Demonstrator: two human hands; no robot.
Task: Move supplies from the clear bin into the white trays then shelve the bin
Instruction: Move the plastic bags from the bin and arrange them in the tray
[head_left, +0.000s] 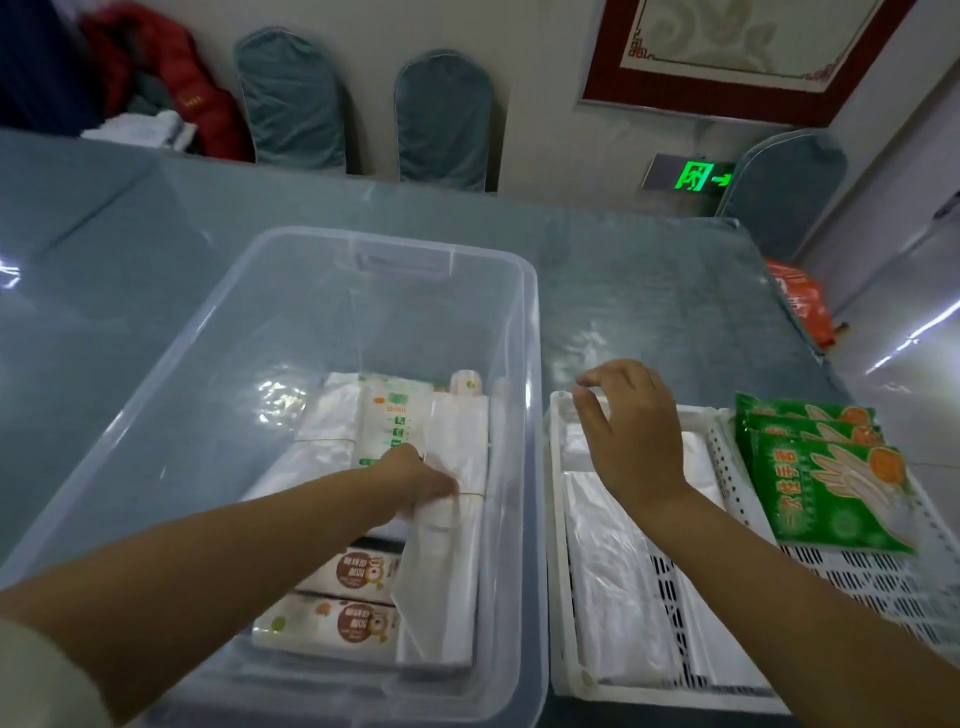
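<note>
Dim, soft, wide-angle-warped view; glare streaks on the table (156, 249).

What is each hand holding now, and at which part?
The left hand grips a white plastic bundle in the clear bin, near its middle. The right hand holds nothing; it hovers open over the white tray.
</note>
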